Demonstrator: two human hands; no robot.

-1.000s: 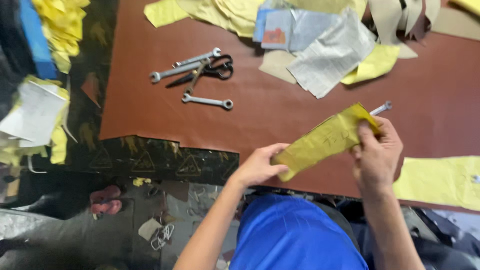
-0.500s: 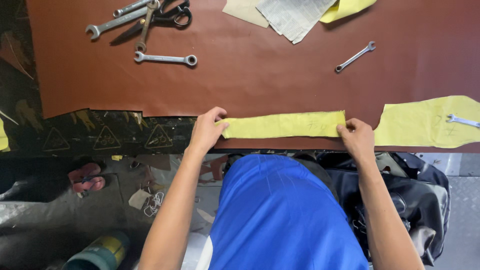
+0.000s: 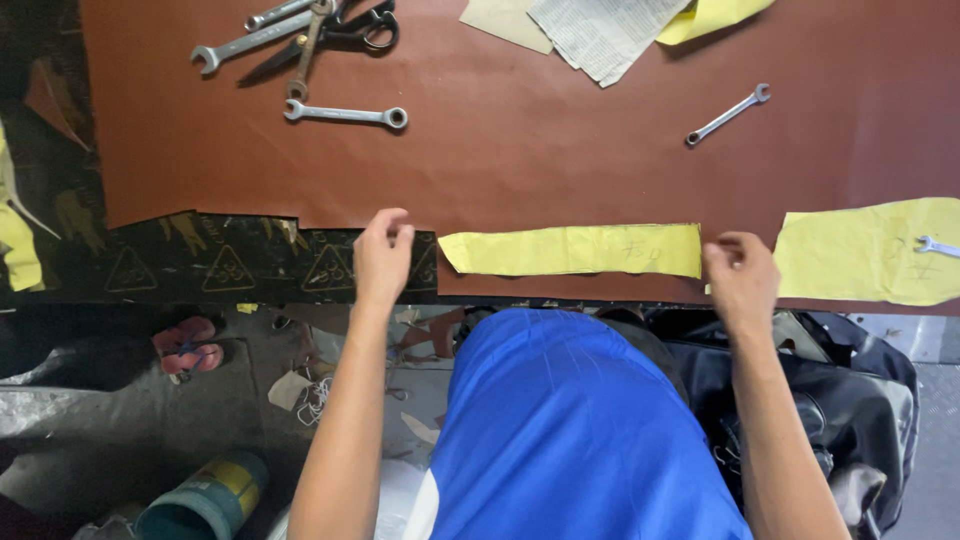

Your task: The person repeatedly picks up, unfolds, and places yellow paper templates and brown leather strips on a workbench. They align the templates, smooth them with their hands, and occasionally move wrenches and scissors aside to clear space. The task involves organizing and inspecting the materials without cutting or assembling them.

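Note:
A long yellow paper strip (image 3: 575, 250) lies flat along the near edge of a brown leather sheet (image 3: 520, 150). My left hand (image 3: 382, 255) hovers just off the strip's left end, fingers loosely curled, holding nothing. My right hand (image 3: 740, 278) is by the strip's right end, also free of it, fingers curled. A wider yellow paper piece (image 3: 865, 252) lies to the right with a small wrench (image 3: 938, 246) resting on it.
Several wrenches (image 3: 345, 114) and black scissors (image 3: 350, 28) lie at the far left of the sheet. A lone small wrench (image 3: 727, 114) sits at right centre. Papers (image 3: 600, 30) are at the top. A black patterned sheet (image 3: 200, 265) overhangs at left. A can (image 3: 200, 495) stands on the floor.
The strip was held up in both hands, then laid flat on the sheet's near edge. Both hands have now let go and drawn slightly away from its ends.

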